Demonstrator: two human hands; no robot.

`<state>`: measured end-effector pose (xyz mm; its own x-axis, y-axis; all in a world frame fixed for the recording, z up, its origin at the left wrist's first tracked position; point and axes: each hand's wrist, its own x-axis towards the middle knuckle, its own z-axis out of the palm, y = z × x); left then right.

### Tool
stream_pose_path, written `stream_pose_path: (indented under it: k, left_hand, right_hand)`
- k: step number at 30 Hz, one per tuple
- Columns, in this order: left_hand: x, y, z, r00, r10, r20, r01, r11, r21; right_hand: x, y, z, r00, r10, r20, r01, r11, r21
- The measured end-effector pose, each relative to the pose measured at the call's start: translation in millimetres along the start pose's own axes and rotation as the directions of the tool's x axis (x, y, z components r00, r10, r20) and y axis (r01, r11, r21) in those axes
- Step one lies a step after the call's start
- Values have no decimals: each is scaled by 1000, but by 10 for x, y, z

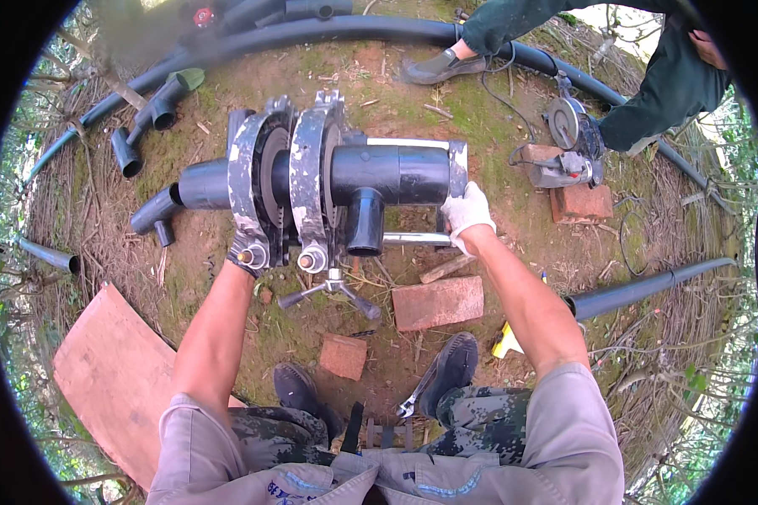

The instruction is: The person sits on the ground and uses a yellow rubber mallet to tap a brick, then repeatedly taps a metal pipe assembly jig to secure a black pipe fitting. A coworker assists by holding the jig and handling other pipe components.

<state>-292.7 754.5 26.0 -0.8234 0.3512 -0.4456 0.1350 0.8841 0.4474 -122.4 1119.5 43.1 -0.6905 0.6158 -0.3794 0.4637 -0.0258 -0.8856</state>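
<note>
A pipe-fusion clamp frame (316,181) with two chipped grey-black rings stands before me. It holds a black pipe tee (387,175) on the right, its branch pointing toward me. Left of the rings runs a black pipe piece (206,185). My right hand (467,217), in a white glove, is closed round the frame's right end plate, beside the tee's open end. My left forearm (213,324) reaches to the left ring's lower bolt; that hand's fingers are hidden behind the ring. Below the rings sticks out a three-armed handle (333,293).
Bricks (438,303) lie beneath the frame and near my shoes. A wrench (408,406) rests by my right shoe. At left is a brown board (122,370). A co-worker's leg (669,88) stands beside a corded power tool (573,143). A long black pipe (354,32) curves behind.
</note>
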Motion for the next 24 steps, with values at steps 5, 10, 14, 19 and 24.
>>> stream_pose_path:
  k: [5,10,14,19,24]
  left_hand:
    - [-121,86,-592,994,55,-96,-65,993,-96]
    - [-438,-116,-773,995,70,-66,-72,997,-27]
    - [-472,-343,-203,975,221,-36,-208,955,209]
    - [-491,-346,314,839,523,-147,-320,694,645]
    - [-390,-432,275,747,615,-254,-218,587,779]
  right_hand:
    - [-288,-947,-155,991,-135,-10,135,978,160]
    - [-528,-1401,-259,983,-180,28,173,970,172]
    - [-460,-721,-74,996,46,70,-60,976,211]
    - [89,827,394,998,-2,-66,-10,982,-189]
    - [77,580,429,987,142,80,-149,985,87]
